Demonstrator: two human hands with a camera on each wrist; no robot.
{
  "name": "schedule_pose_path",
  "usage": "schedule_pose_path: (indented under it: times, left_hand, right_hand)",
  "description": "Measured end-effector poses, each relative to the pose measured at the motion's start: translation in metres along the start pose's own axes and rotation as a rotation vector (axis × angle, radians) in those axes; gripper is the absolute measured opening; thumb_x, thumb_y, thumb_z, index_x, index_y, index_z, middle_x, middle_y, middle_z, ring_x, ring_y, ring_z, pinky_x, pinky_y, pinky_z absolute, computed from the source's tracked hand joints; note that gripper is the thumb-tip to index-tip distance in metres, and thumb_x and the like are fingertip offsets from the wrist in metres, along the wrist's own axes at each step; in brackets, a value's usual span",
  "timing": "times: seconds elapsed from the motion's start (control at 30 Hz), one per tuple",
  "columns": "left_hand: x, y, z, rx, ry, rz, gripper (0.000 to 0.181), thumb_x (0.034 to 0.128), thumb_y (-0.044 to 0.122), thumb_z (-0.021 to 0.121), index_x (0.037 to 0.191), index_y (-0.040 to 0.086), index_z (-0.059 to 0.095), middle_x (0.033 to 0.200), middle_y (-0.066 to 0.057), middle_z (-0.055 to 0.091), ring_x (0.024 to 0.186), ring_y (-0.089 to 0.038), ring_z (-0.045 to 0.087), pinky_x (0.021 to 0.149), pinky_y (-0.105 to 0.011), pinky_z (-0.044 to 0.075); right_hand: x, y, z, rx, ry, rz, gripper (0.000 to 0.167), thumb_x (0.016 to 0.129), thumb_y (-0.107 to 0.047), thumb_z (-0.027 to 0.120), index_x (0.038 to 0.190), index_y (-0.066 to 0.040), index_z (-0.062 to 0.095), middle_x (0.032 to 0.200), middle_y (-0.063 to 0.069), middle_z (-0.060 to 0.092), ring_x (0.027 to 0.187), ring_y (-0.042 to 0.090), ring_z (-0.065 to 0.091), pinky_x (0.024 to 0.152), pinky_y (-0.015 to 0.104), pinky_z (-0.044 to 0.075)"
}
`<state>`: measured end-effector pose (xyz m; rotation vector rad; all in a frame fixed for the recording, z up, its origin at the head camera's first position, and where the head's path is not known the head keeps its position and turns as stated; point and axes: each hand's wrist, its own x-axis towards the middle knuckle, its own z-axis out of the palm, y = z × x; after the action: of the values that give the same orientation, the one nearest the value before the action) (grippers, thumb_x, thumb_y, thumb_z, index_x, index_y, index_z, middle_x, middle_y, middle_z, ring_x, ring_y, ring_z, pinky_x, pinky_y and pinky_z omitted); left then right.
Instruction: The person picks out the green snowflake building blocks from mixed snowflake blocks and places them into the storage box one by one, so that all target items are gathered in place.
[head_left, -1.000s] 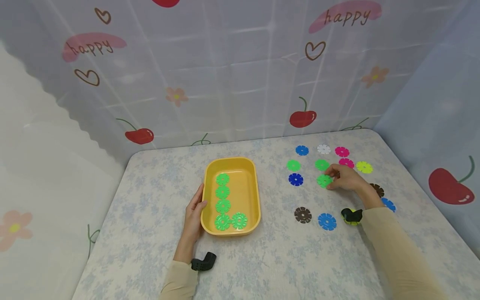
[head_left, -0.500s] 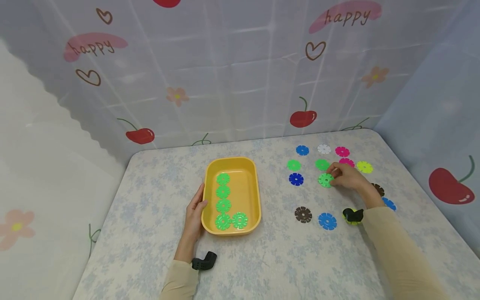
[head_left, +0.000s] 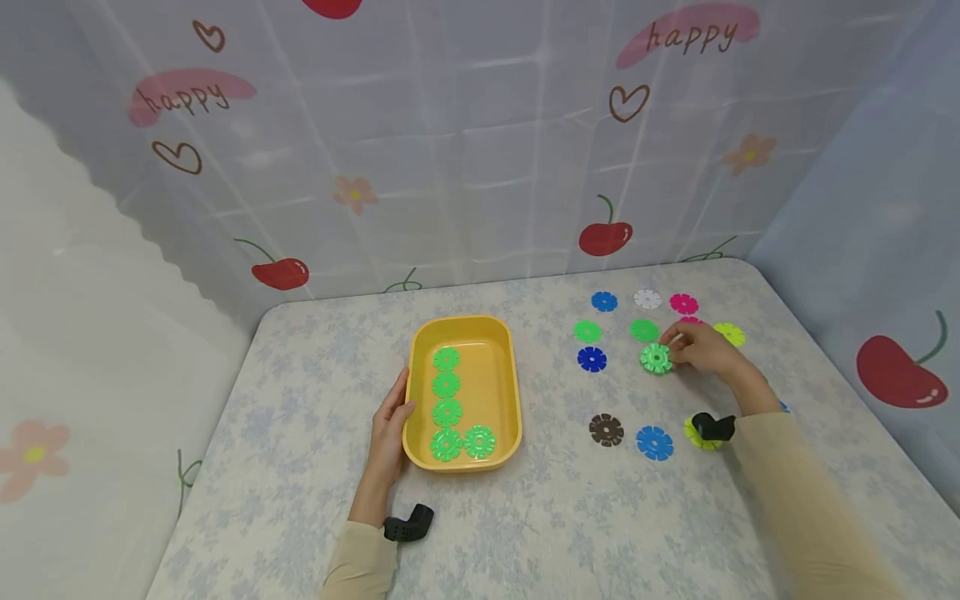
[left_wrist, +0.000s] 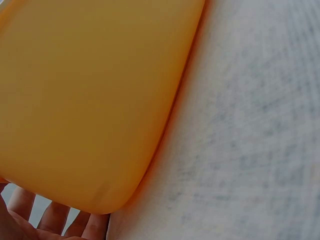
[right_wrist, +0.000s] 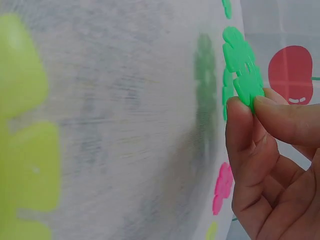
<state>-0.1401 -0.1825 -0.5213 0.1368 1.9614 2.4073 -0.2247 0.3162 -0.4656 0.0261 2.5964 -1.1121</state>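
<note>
Aloft, the right hand pinches 1 green disc; the left hand grips the yellow tray.

On the sheet beyond the far edge of the counter, "happy" reads twice, on the left pink patch and right pink patch.

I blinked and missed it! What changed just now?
The right hand, pinching a green disc, moved it slightly right; the disc is now up off the table. The left hand still holds the yellow tray, and five green discs stay inside.
</note>
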Motion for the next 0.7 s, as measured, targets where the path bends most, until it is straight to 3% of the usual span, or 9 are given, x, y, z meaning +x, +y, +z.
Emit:
schedule_pose_path:
  times: [0.2, 0.7]
  left_hand:
    - [0.001, 0.0, 0.0, -0.007, 0.001, 0.0, 0.054, 0.104, 0.013, 0.041, 0.156, 0.021, 0.028, 0.163, 0.005, 0.019, 0.151, -0.014, 0.017, 0.11, -0.015, 0.034]
    - [0.001, -0.001, -0.001, -0.022, 0.007, -0.005, 0.054, 0.1036, 0.012, 0.041, 0.156, 0.022, 0.029, 0.163, 0.006, 0.019, 0.151, -0.013, 0.017, 0.111, -0.017, 0.035]
  right_hand:
    - [-0.001, -0.015, -0.002, 0.01, -0.023, -0.035, 0.023, 0.092, 0.0, 0.056, 0.114, 0.006, 0.056, 0.087, 0.01, 0.053, 0.072, 0.019, 0.053, 0.06, 0.027, 0.047]
    - [0.011, -0.075, 0.025, 0.07, -0.069, -0.142, 0.021, 0.091, -0.001, 0.058, 0.112, 0.003, 0.058, 0.095, 0.017, 0.057, 0.085, 0.035, 0.064, 0.067, 0.033, 0.052]
